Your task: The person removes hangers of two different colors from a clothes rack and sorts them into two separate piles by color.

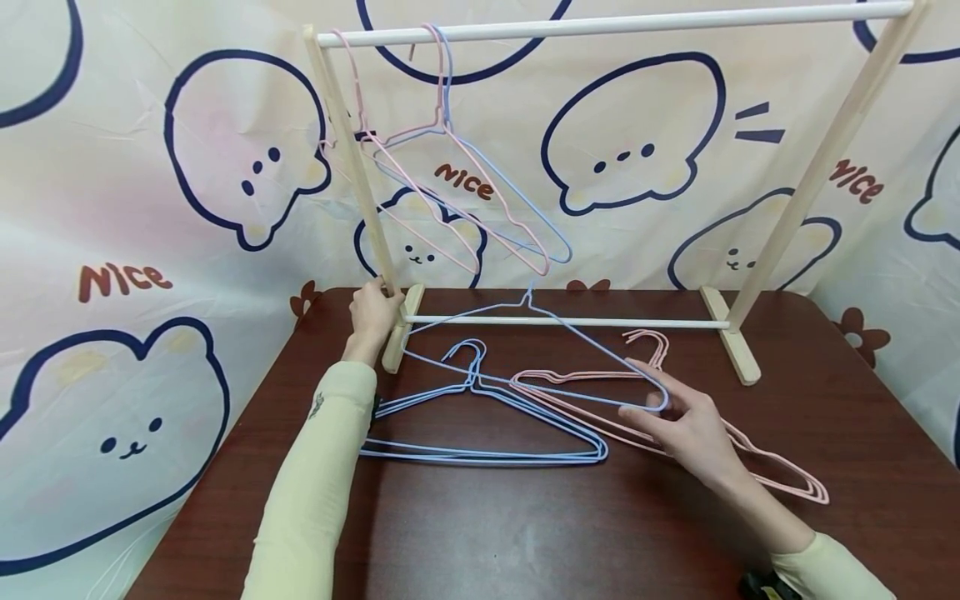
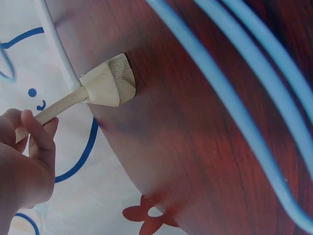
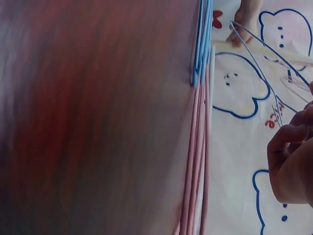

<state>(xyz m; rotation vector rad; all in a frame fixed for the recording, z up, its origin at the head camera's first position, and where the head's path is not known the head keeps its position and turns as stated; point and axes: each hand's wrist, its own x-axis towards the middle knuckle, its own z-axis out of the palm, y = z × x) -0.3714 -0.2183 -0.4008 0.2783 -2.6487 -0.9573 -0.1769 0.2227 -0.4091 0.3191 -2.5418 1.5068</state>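
Observation:
My left hand (image 1: 372,317) grips the lower part of the wooden rack's left post (image 1: 366,204), just above its foot. In the left wrist view the fingers (image 2: 43,139) wrap round that post. My right hand (image 1: 693,429) pinches a blue hanger (image 1: 663,393) by its right corner, between thumb and fingers. This hanger is held up over the table, hook upward, in front of the rack's lower white bar (image 1: 630,322). Below it lie a stack of blue hangers (image 1: 555,457) and, to the right, a stack of pink hangers (image 1: 813,493), partly behind my right hand.
Pink hangers (image 1: 441,92) and a blue hanger (image 1: 551,229) hang near the left end of the rack's white top rod (image 1: 622,27). The right post (image 1: 825,158) stands on a wooden foot (image 1: 731,342). A cartoon-printed cloth (image 1: 510,100) hangs behind the brown table (image 1: 480,542).

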